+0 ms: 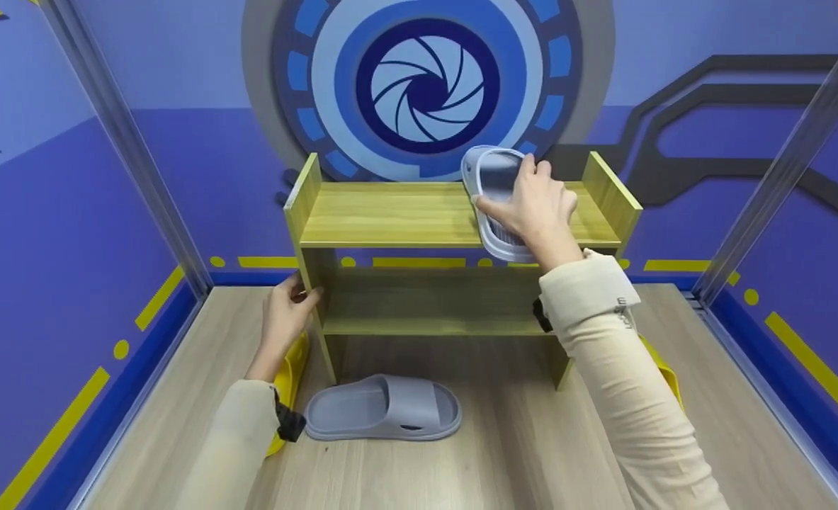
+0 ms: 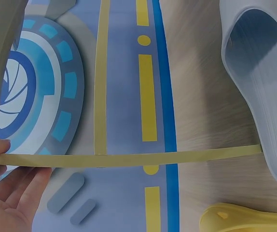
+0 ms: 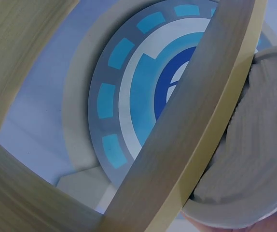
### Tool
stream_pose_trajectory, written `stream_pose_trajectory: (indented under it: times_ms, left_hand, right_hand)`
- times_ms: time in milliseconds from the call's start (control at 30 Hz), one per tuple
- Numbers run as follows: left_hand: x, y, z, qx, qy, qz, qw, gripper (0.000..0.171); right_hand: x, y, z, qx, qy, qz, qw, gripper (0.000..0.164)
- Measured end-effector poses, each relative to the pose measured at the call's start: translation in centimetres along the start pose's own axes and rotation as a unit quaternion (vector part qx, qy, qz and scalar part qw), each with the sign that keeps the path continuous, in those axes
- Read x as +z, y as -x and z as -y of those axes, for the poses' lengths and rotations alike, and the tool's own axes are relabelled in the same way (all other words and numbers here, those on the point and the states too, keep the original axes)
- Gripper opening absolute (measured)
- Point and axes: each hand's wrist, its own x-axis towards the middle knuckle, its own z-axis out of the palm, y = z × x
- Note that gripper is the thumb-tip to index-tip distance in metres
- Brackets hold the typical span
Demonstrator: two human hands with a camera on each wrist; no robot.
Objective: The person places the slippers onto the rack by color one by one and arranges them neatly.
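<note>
My right hand [image 1: 539, 205] holds a grey slipper [image 1: 495, 177] at the right part of the rack's top board, thumb on its near left edge and fingers over its far side. One end of that slipper overhangs the board's front edge; its underside fills the right of the right wrist view. With thumb and fingers on opposite faces, my left hand [image 1: 287, 315] grips the left side panel [image 2: 129, 159] of the wooden shoe rack [image 1: 390, 212]. A second grey slipper [image 1: 415, 407] lies sole down on the floor before the rack's left leg, toe to the right.
A yellow slipper [image 1: 292, 368] lies left of the rack, partly behind my left arm. Another yellow thing [image 1: 665, 372] shows past my right sleeve. Behind the rack stands a blue patterned wall [image 1: 199, 184], with metal posts [image 1: 132, 156] at the corners.
</note>
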Motion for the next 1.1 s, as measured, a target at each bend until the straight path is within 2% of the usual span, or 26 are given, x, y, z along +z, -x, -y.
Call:
stream_pose_trajectory:
  times_ms: [400, 767, 900, 1100]
  left_hand:
    - [-0.2, 0.1, 0.1, 0.000, 0.002, 0.005, 1.0000, 0.032]
    - [-0.1, 0.1, 0.1, 0.004, 0.006, 0.005, 1.0000, 0.032]
    - [-0.1, 0.1, 0.1, 0.003, 0.009, 0.004, 0.9999, 0.033]
    - [0.0, 0.0, 0.2, 0.007, 0.006, -0.003, 1.0000, 0.030]
  right_hand:
    - [-2.1, 0.2, -1.2, -0.038, -0.033, -0.040, 0.998, 0.094]
    - [-4.4, 0.9, -3.9, -0.064, -0.085, -0.085, 0.991, 0.069]
    - [-4.8, 1.3, -5.3, -0.069, -0.109, -0.115, 0.985, 0.060]
    - [-5.1, 2.3, -7.8, -0.097, -0.164, -0.152, 0.970, 0.049]
